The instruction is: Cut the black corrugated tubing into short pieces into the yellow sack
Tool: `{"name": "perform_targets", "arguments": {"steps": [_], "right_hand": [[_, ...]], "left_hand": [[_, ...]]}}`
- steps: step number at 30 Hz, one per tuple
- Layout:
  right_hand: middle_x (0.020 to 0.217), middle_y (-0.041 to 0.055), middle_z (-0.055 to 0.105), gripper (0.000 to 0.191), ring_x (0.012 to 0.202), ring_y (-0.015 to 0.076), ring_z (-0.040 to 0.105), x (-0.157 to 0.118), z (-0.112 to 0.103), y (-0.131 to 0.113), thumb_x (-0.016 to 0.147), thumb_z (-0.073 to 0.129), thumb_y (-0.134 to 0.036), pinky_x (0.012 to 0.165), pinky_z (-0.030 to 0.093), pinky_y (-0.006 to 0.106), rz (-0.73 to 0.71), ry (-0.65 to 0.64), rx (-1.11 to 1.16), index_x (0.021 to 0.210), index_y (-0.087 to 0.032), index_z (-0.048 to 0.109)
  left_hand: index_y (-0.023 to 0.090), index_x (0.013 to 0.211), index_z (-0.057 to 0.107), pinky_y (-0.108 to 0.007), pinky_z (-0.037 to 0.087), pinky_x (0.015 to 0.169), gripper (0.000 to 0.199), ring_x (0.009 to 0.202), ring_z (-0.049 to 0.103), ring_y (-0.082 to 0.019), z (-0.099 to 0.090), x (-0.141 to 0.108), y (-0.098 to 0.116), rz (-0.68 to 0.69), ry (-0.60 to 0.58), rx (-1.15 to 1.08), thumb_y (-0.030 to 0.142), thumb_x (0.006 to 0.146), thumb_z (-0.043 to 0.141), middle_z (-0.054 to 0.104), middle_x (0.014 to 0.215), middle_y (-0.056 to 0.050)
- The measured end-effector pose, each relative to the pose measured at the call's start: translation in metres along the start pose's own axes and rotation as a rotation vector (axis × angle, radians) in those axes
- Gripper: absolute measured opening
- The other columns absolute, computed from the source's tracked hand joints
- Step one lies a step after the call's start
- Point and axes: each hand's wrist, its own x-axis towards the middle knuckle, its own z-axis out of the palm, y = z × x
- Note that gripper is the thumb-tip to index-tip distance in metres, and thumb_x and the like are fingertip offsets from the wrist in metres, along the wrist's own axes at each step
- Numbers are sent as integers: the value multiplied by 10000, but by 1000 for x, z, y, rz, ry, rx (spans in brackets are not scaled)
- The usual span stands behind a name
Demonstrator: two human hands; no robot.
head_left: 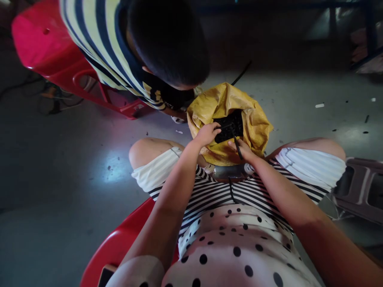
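A yellow sack (255, 119) stands open between my knees, its rim folded outward, with small black pieces (233, 119) inside. Over the left side of the opening, my left hand (208, 133) has its fingers closed on the end of a thin black strip (225, 126). At the near rim, my right hand (243, 150) is wrapped round a dark, slender tool (237, 146), whose tip reaches over the black pieces and meets the strip. What kind of tool it is cannot be made out clearly.
Close at the upper left, a person in a striped shirt (101, 36) leans over the sack beside a red chair (54, 52). A grey stool (356, 187) stands at the right. Small scraps lie on the grey floor (305, 99).
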Motion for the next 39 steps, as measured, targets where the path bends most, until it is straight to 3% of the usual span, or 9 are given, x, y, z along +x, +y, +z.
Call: {"name": "perform_targets", "arguments": {"steps": [7,14,27,34,39], "right_hand": [[924,69,695,609,904,272,659,-4,-3,-11,852,580,-823,872,490,387,31,-16,1,968,-225,585],[910,60,685,619,873,261,651,-6,-3,-14,846,575,-833,824,487,363,27,-15,-4,970,-226,590],[603,17,518,643,615,176,505,-10,0,-18,878,548,-816,607,338,300,46,2,-208,626,-224,544],[636,48,606,608,628,177,543,-12,2,-17,910,567,-754,586,322,287,52,14,-308,663,-201,622],[762,100,722,589,726,208,653,-12,1,-17,938,566,-728,607,351,280,64,8,-410,785,-178,710]], "left_hand": [[189,1257,726,-358,516,1066,307,1183,693,-252,7,0,1,12,-31,31,249,1002,567,767,1251,-89],[196,1246,734,-349,516,1076,294,1185,699,-244,10,0,1,37,-55,46,259,1011,569,773,1266,-82],[188,1282,739,-358,525,1065,336,1225,690,-268,21,7,-16,4,-140,95,260,992,586,758,1317,-106],[200,1249,761,-350,539,1020,324,1168,706,-264,23,10,-22,-18,-155,86,258,966,615,783,1236,-96],[224,1253,751,-342,532,996,310,1167,702,-259,17,7,-18,-25,-156,144,258,971,626,779,1247,-82]]}}
